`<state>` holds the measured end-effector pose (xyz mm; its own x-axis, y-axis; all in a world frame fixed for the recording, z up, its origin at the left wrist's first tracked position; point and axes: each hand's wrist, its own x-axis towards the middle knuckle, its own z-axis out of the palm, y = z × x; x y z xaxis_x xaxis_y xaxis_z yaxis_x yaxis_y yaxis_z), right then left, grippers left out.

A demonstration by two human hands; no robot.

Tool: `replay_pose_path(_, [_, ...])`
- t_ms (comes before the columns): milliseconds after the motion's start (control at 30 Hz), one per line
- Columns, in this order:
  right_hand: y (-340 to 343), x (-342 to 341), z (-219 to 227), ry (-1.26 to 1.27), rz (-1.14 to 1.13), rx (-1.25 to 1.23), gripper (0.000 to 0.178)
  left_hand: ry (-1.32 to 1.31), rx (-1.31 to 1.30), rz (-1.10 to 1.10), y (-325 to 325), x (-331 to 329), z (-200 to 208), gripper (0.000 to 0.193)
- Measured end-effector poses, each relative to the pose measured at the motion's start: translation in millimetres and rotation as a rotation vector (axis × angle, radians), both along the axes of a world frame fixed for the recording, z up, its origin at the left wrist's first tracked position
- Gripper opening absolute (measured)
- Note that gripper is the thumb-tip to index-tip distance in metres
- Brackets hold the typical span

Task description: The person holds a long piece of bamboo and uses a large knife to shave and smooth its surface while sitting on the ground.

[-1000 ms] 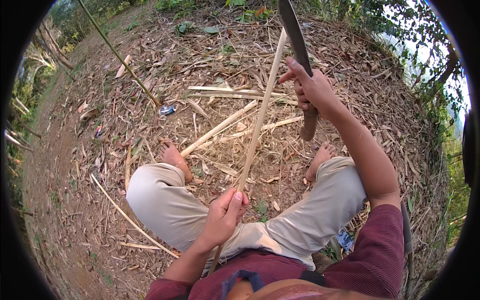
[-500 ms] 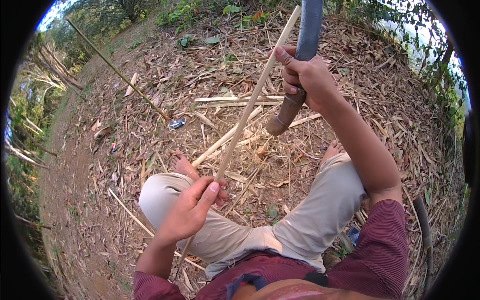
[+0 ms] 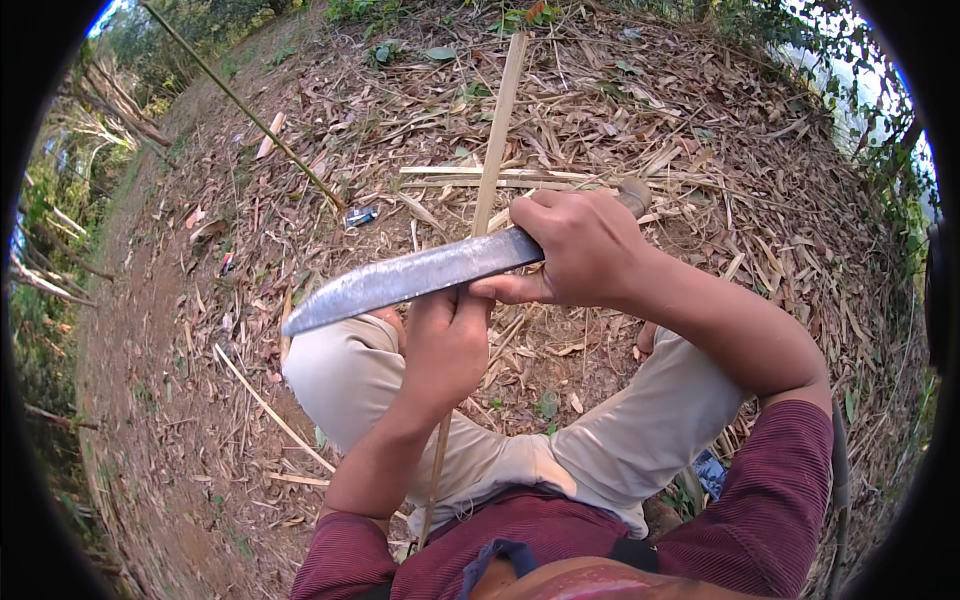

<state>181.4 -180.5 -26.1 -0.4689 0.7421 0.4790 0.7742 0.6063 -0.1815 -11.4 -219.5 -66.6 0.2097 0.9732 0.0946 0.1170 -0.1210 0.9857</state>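
Observation:
My right hand (image 3: pixel 585 245) is closed round the handle of a machete (image 3: pixel 400 277), its thumb reaching beneath the blade. The broad grey blade lies sideways across a pale bamboo strip (image 3: pixel 502 120), its tip pointing left above my knee. Under the blade, my left hand (image 3: pixel 447 350) is closed on the same strip, its fingertips partly hidden by the metal. The strip runs from far ahead of me, below the blade, back towards my lap. The two hands are close together, the right thumb near the left fingers.
Several split bamboo strips (image 3: pixel 450 183) lie across the leaf litter ahead. A thin pole (image 3: pixel 240 105) slants at the far left, with a small blue packet (image 3: pixel 361 215) near its foot. Another pale stick (image 3: pixel 270 410) lies left of my bent leg (image 3: pixel 340 375).
The machete has come down from upright to lie across the strip, its tip now left. My left hand has moved up and right, and the strip stands more nearly straight ahead.

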Motion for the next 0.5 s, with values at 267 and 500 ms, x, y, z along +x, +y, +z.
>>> replay_pose_path(267, [10.8,-2.0,-4.3,-0.100,0.081,0.195,0.082,0.161,0.265,0.224,-19.9,14.0,-10.4,0.017])
replay_pose_path(500, [25.7,8.2,0.4,-0.136,0.043,0.386,0.086,0.006,0.087,0.165,-17.5,16.3,12.7,0.025])
